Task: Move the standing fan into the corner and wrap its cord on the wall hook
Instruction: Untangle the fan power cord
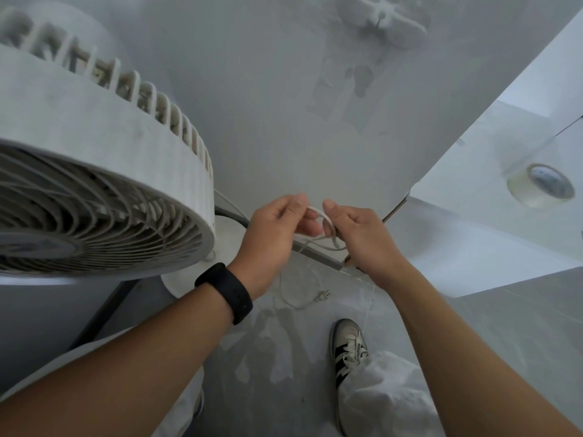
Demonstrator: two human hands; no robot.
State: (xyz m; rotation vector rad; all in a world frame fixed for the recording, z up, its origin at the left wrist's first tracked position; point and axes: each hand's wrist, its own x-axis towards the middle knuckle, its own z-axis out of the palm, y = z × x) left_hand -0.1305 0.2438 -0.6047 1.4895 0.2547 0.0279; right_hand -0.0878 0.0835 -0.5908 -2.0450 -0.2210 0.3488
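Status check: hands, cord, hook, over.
Both hands, left hand and right hand, pinching a loop of cord. Plug on floor. Fan beside wall. Hook overhead, bare. Path clear.

Floor (504, 326): pale grey, glossy, faint reflections. Fan base (176, 279), round and white, sits on it close to the wall foot, partly hidden under the fan head. Plug (321, 296) lies flat on the floor just beside the base, prongs pointing right; a thin run of cord (291, 302) curls on the floor behind it, then rises out of contact. One shoe (348, 345), white with dark stripes, is planted on the floor near the plug. Dark strip runs along the wall-floor joint.
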